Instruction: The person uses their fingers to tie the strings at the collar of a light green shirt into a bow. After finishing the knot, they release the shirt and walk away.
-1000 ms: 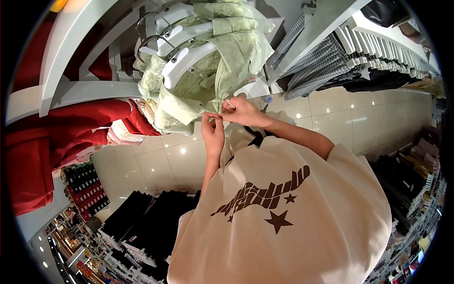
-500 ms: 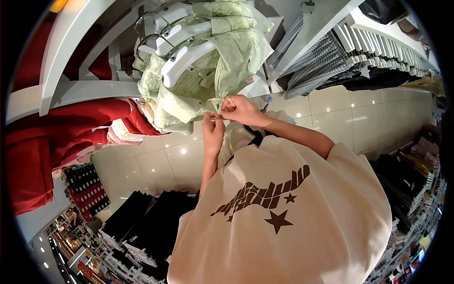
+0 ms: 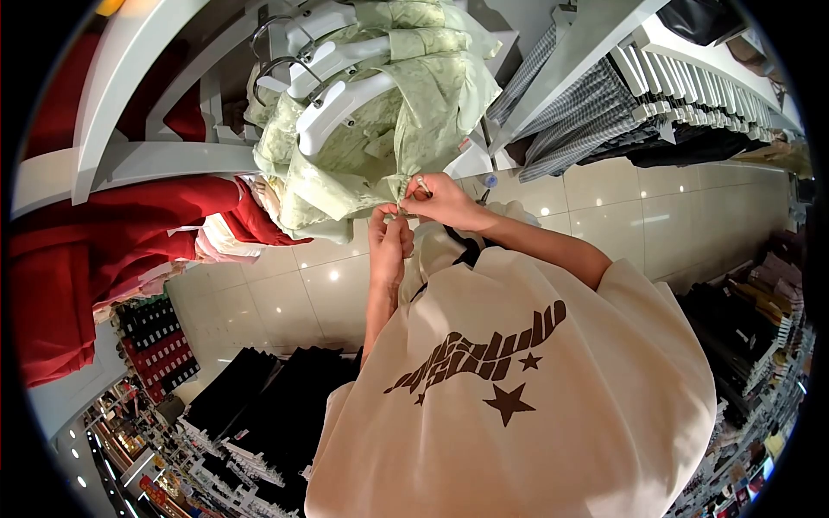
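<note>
The person's right hand [image 3: 440,203] is pinching the front edge of a pale green, faintly patterned fabric garment [image 3: 332,192], its thumb and fingers closing narrowly on the cloth. The left hand [image 3: 391,240] is meeting it from just below, fingers curling and fingertips pressing together at the same edge; whether a button or other small part is sitting between them is too small to tell. The garment is hanging, its neck opening around a white hanger with a metal hook [image 3: 345,112], and similar pale green garments are hanging close behind it.

Beneath the hands, a glossy cream tiled floor [image 3: 596,203] is reflecting small spots of light. Bright red cloth garments [image 3: 60,276] are hanging to the left by a curved white rack frame [image 3: 108,95]. Grey checked garments [image 3: 579,112] are hanging to the right, and black cloth garments [image 3: 294,397] are lining the lower left. The person is wearing a cream top with brown stars [image 3: 518,345].
</note>
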The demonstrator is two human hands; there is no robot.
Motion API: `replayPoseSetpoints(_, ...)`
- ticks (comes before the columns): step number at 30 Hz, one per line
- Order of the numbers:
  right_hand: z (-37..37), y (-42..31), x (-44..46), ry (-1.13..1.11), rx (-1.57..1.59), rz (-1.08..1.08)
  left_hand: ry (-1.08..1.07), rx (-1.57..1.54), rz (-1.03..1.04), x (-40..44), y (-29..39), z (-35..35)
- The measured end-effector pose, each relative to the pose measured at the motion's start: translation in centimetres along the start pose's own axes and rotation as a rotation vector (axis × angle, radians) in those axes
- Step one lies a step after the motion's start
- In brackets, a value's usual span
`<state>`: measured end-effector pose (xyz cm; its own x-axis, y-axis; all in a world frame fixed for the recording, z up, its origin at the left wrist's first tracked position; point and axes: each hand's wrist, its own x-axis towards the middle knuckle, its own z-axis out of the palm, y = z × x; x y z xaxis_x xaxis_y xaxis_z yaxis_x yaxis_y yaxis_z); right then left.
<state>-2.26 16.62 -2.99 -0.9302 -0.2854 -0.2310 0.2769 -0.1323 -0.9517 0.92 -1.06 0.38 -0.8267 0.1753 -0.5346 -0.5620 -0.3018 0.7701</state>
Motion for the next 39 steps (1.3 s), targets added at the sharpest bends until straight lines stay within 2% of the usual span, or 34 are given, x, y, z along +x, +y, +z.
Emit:
replayPoseSetpoints(6,-0.2,-0.5,-0.1,-0.045,0.062,0.063,0.069,0.041,0.013,0.1,-1.0,-0.3)
replayPoseSetpoints(8,-0.7,0.9,0.3,-0.087,-0.114,-0.072,0.071,0.045,0.019,0.1,-1.2,-0.4)
replayPoseSetpoints(12,-1.6,-0.4,-0.2,-0.167,-0.207,-0.070,0.092,0.066,0.012,0.1,-1.2,-0.4)
replayPoseSetpoints(21,-1.4,-1.2,-0.5,0.029,-0.258,-0.209,0.080,0.117,0.037,-0.6,-0.4,0.7)
replayPoseSetpoints(23,-1.3,-1.8,-0.8,0.074,-0.151,-0.190,0.086,0.141,0.080,-0.6,-0.4,0.8)
replayPoseSetpoints(30,-1.0,-2.2,-0.9,0.149,-0.121,-0.252,0.060,0.250,0.175,-0.4,-1.1,1.1)
replayPoseSetpoints(32,-1.1,-2.7,-1.0,0.182,-0.253,-0.320,-0.010,0.146,0.117,-0.6,-0.6,1.5)
replayPoseSetpoints(35,-1.3,-2.6,-0.7,0.145,-0.197,-0.278,-0.055,0.017,0.004,-0.6,-0.3,1.5)
replayPoseSetpoints(39,-1.6,-3.0,-0.7,0.137,-0.191,-0.297,-0.057,-0.039,-0.023,-0.8,-0.1,2.1)
